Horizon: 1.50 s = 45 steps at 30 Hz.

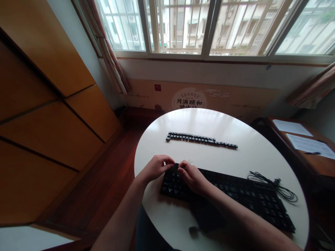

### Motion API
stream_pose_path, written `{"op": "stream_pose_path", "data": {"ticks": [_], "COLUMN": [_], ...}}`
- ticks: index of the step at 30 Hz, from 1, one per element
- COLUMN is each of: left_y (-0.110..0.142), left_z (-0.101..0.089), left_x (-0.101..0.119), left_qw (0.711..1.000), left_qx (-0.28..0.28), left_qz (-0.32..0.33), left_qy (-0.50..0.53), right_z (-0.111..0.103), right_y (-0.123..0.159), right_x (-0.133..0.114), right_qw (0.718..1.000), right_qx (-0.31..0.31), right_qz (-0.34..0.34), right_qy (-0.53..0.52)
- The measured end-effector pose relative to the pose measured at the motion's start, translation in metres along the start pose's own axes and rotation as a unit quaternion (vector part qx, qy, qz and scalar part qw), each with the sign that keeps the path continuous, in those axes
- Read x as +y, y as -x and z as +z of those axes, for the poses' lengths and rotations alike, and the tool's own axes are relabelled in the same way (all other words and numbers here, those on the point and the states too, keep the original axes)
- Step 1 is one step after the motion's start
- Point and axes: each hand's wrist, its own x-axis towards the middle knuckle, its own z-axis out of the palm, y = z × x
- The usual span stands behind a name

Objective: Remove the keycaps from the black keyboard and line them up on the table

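A black keyboard point(235, 195) lies on the round white table point(209, 125), angled from near left to far right. My left hand point(156, 168) rests at the keyboard's top left corner, fingers curled down onto it. My right hand point(193, 177) is closed in a pinch over the upper left keys and holds a thin wire tool whose ends stick up above the fingers. A row of removed black keycaps point(200, 138) lies in a line farther back on the table.
The keyboard's coiled black cable point(274, 184) lies at the right. A small dark object point(193, 230) sits near the table's front edge. Wooden cabinets stand at the left, a side desk with papers point(300, 137) at the right, windows behind.
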Motion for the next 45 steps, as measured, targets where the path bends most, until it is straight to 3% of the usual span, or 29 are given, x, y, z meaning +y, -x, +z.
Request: {"op": "stream_pose_path", "data": {"ticks": [8, 14, 25, 29, 35, 45], "left_y": [0.015, 0.016, 0.012, 0.014, 0.017, 0.000], "left_z": [-0.009, -0.006, 0.004, 0.003, 0.002, -0.005], "left_x": [0.008, 0.014, 0.019, 0.017, 0.022, 0.031], "left_qw": [0.997, 0.990, 0.990, 0.990, 0.991, 0.991], "left_qx": [-0.053, -0.062, -0.057, -0.061, -0.049, -0.038], "left_qz": [0.023, 0.020, 0.061, 0.066, 0.043, 0.060], "left_qy": [-0.041, -0.122, -0.114, -0.112, -0.113, -0.112], "right_z": [0.005, 0.008, 0.012, 0.012, 0.013, 0.012], "right_y": [0.005, 0.009, 0.010, 0.011, 0.012, 0.013], "right_x": [-0.009, 0.004, 0.005, 0.004, 0.008, 0.003], "right_qw": [0.976, 0.984, 0.982, 0.982, 0.991, 0.984], "right_qx": [-0.038, 0.024, 0.056, 0.062, 0.087, 0.130], "right_qz": [-0.067, -0.105, -0.125, -0.127, -0.097, -0.119], "right_qy": [0.202, 0.143, 0.133, 0.126, 0.033, 0.039]}}
